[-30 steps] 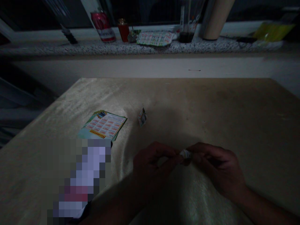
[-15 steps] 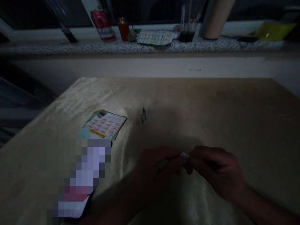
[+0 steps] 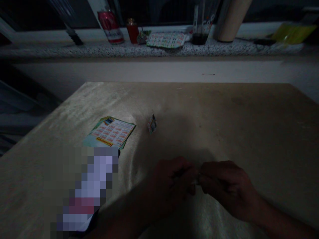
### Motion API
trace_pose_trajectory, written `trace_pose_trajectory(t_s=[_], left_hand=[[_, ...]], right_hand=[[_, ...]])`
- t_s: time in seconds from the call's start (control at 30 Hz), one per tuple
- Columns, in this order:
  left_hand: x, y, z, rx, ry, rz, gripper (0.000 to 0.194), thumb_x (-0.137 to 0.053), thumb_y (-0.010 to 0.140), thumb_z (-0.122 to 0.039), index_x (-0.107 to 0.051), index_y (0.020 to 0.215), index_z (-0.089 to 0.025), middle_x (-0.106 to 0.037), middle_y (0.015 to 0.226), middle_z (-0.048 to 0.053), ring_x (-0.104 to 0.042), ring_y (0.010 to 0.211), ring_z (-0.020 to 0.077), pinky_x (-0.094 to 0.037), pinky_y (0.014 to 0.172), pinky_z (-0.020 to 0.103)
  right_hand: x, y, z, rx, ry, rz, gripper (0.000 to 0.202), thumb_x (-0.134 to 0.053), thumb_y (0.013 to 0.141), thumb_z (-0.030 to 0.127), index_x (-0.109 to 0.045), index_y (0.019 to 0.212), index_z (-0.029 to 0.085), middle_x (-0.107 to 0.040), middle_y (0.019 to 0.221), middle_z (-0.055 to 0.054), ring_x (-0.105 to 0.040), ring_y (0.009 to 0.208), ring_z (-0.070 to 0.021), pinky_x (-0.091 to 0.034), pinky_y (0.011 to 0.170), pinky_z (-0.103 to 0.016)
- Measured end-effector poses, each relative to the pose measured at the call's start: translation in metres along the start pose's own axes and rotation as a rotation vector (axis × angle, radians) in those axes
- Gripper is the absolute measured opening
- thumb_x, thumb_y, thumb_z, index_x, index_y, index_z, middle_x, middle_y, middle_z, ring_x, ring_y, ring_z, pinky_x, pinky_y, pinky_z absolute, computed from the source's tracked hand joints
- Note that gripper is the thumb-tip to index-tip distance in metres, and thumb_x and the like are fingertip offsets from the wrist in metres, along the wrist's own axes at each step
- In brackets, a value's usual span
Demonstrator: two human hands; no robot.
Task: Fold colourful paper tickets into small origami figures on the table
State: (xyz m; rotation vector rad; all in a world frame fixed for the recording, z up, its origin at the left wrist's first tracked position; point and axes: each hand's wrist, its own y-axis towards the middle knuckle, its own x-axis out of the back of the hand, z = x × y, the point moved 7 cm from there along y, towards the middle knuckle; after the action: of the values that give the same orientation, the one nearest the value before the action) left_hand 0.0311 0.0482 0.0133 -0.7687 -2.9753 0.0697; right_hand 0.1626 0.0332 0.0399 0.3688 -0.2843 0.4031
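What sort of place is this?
Likely a dim room in a home; which room, I can't tell. A table stands by a window, and the speckled sill holds a red-and-white drink can and a glass with dark liquid.

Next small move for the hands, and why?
I'd probably turn the paper scrap slightly toward the camera: left hand and right hand meet at the fingertips around it, only a pale sliver shows, and the light there is dim, so its folds can't be checked.
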Motion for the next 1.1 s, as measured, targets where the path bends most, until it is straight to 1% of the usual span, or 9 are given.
trace_pose_trajectory(t_s=[0.17, 0.3, 0.4, 0.53, 0.67, 0.77, 0.87, 1.0, 1.1], left_hand=[[0.001, -0.002, -0.008, -0.046, 0.113, -0.048, 0.026, -0.058, 0.096, -0.030, -0.065, 0.075, -0.016, -0.059, 0.056, -0.002, -0.054, 0.049, 0.0087, -0.038, 0.047, 0.017], [-0.004, 0.001, -0.004, -0.002, 0.064, -0.011, 0.030, -0.054, 0.099, -0.038, -0.064, 0.081, -0.016, -0.059, 0.060, -0.002, -0.053, 0.052, 0.0099, -0.039, 0.049, 0.019], [-0.005, 0.002, -0.011, -0.104, 0.170, 0.005, 0.035, -0.050, 0.101, -0.036, -0.061, 0.074, -0.016, -0.054, 0.060, -0.003, -0.048, 0.053, 0.0093, -0.035, 0.052, 0.020], [-0.008, 0.000, -0.019, -0.192, 0.258, 0.055, 0.036, -0.047, 0.101, -0.028, -0.053, 0.067, -0.017, -0.045, 0.056, -0.005, -0.041, 0.050, 0.0087, -0.029, 0.050, 0.022], [-0.012, 0.000, -0.015, -0.136, 0.148, 0.111, 0.037, -0.048, 0.100, -0.032, -0.050, 0.066, -0.018, -0.042, 0.056, -0.006, -0.038, 0.049, 0.0080, -0.029, 0.048, 0.021], [-0.013, 0.001, -0.008, -0.056, 0.102, 0.155, 0.041, -0.047, 0.102, -0.036, -0.052, 0.066, -0.017, -0.044, 0.055, -0.005, -0.040, 0.049, 0.0074, -0.030, 0.048, 0.020], [-0.012, 0.001, -0.006, -0.050, 0.153, 0.194, 0.041, -0.049, 0.102, -0.035, -0.052, 0.066, -0.017, -0.041, 0.056, -0.006, -0.038, 0.050, 0.0069, -0.029, 0.049, 0.020], [-0.007, 0.002, -0.010, -0.096, 0.192, 0.145, 0.042, -0.052, 0.101, -0.033, -0.050, 0.062, -0.016, -0.035, 0.055, -0.007, -0.032, 0.049, 0.0063, -0.024, 0.048, 0.021], [-0.004, 0.002, -0.004, -0.019, 0.145, 0.111, 0.043, -0.053, 0.100, -0.036, -0.051, 0.062, -0.016, -0.037, 0.052, -0.007, -0.034, 0.048, 0.0063, -0.024, 0.046, 0.020]], right_hand=[[-0.008, 0.000, -0.002, -0.075, 0.105, 0.083, 0.027, -0.051, 0.101, 0.021, -0.068, 0.080, 0.017, -0.048, 0.058, 0.005, -0.041, 0.048, -0.0069, -0.031, 0.045, -0.022], [-0.004, -0.001, -0.001, -0.045, 0.085, 0.040, 0.030, -0.053, 0.099, 0.019, -0.061, 0.071, 0.017, -0.041, 0.058, 0.006, -0.036, 0.048, -0.0071, -0.027, 0.046, -0.024], [-0.002, -0.003, -0.007, -0.059, 0.100, 0.014, 0.032, -0.054, 0.099, 0.020, -0.055, 0.067, 0.018, -0.037, 0.057, 0.006, -0.034, 0.048, -0.0076, -0.026, 0.045, -0.024], [-0.008, -0.004, -0.016, -0.136, 0.160, 0.090, 0.030, -0.051, 0.102, 0.028, -0.061, 0.075, 0.017, -0.043, 0.059, 0.005, -0.038, 0.052, -0.0091, -0.029, 0.045, -0.023], [-0.007, -0.004, -0.012, -0.111, 0.163, 0.098, 0.037, -0.049, 0.102, 0.034, -0.063, 0.072, 0.017, -0.044, 0.058, 0.004, -0.038, 0.052, -0.0102, -0.032, 0.047, -0.025], [-0.003, -0.004, -0.009, -0.079, 0.144, 0.057, 0.037, -0.050, 0.102, 0.031, -0.065, 0.071, 0.017, -0.047, 0.057, 0.003, -0.041, 0.050, -0.0105, -0.035, 0.048, -0.026], [0.000, -0.003, -0.009, -0.057, 0.112, 0.025, 0.034, -0.051, 0.100, 0.025, -0.061, 0.068, 0.018, -0.041, 0.056, 0.004, -0.037, 0.049, -0.0093, -0.030, 0.046, -0.026], [-0.003, -0.004, -0.015, -0.100, 0.149, 0.060, 0.034, -0.052, 0.099, 0.025, -0.050, 0.066, 0.019, -0.035, 0.056, 0.007, -0.032, 0.048, -0.0074, -0.024, 0.044, -0.023], [-0.003, -0.006, -0.017, -0.129, 0.138, 0.064, 0.039, -0.052, 0.100, 0.027, -0.043, 0.063, 0.020, -0.030, 0.055, 0.008, -0.028, 0.047, -0.0065, -0.021, 0.043, -0.023]])
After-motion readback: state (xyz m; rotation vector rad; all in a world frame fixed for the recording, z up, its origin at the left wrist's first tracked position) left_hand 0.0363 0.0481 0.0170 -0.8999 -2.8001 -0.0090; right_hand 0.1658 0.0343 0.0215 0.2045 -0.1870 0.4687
